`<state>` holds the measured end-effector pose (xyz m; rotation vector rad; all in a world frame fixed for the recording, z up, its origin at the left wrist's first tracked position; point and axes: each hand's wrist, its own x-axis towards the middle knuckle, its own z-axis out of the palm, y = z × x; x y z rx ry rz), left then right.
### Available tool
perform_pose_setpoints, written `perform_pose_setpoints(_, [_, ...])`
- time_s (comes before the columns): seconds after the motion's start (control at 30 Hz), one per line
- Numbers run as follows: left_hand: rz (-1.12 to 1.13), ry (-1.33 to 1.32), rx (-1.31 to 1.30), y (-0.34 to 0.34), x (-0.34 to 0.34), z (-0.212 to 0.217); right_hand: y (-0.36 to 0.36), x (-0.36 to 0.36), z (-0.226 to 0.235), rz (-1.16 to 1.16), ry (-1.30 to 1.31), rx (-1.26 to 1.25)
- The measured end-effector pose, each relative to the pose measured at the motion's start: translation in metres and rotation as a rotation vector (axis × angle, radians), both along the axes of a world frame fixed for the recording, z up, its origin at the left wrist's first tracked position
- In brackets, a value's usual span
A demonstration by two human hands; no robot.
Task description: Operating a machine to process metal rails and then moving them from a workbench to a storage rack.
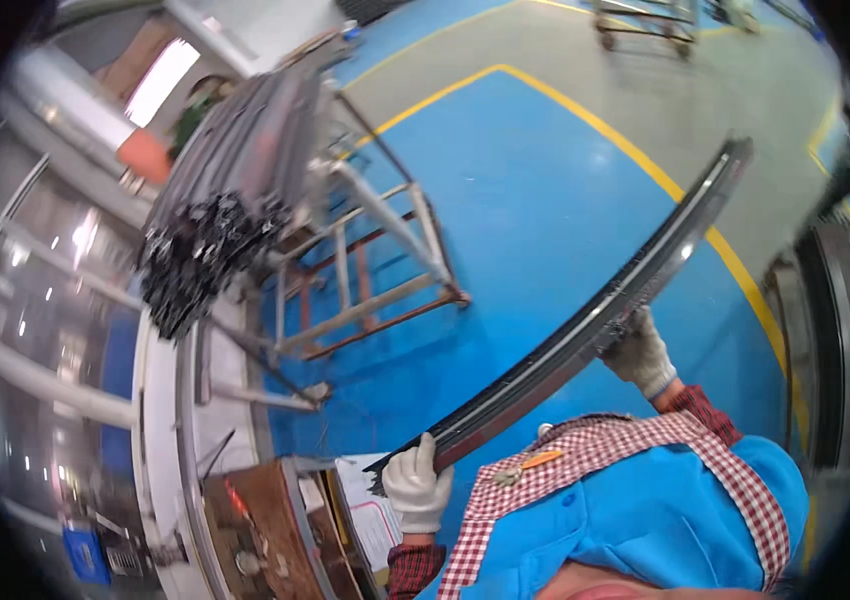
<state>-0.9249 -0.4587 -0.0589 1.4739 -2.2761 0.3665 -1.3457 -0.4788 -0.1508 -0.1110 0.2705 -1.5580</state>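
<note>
A long black profile strip [535, 372], grooved along its length, lies slantwise across my front, from the lower middle up to the far right. My left hand [417, 488], in a pale work glove, is closed round its near end, thumb on top. Farther along, my gloved right hand [642, 358] grips the strip from its underside near the middle; part of those fingers is hidden behind it. The strip's far end sticks out free above the floor.
A thick stack of dark profiles [245, 150] rests at left by a metal rack trolley [375, 310]. A wooden cabinet [260, 535] and papers [370, 510] are near my left hand. More long dark profiles [840, 350] stand at right. Yellow lines [635, 150] cross the blue floor.
</note>
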Motion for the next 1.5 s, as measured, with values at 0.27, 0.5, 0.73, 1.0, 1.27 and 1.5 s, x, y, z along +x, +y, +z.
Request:
perform_pose_setpoints(0.27, [0.230, -0.103, -0.107, 0.005, 0.048, 0.048, -0.123, 0.072, 0.027, 0.194, 0.040, 0.006])
perform_pose_setpoints(0.5, [0.444, -0.284, -0.231, -0.026, 0.069, 0.107, -0.255, 0.134, 0.111, 0.361, 0.118, -0.207])
perform_pose_setpoints(0.73, [0.620, -0.400, -0.394, -0.115, 0.084, 0.197, -0.428, 0.195, 0.235, 0.564, 0.147, -0.578])
perform_pose_setpoints(1.0, [0.854, -0.441, -0.518, -0.273, 0.057, 0.311, -0.657, 0.263, 0.358, 0.802, 0.306, -0.889])
perform_pose_setpoints(1.27, [1.125, -0.284, -0.278, -0.455, 0.034, 0.388, -0.830, 0.386, 0.418, 0.494, 0.329, -0.480])
perform_pose_setpoints(1.5, [1.246, -0.245, -0.022, -0.595, 0.075, 0.429, -0.893, 0.396, 0.404, 0.494, 0.446, -0.636])
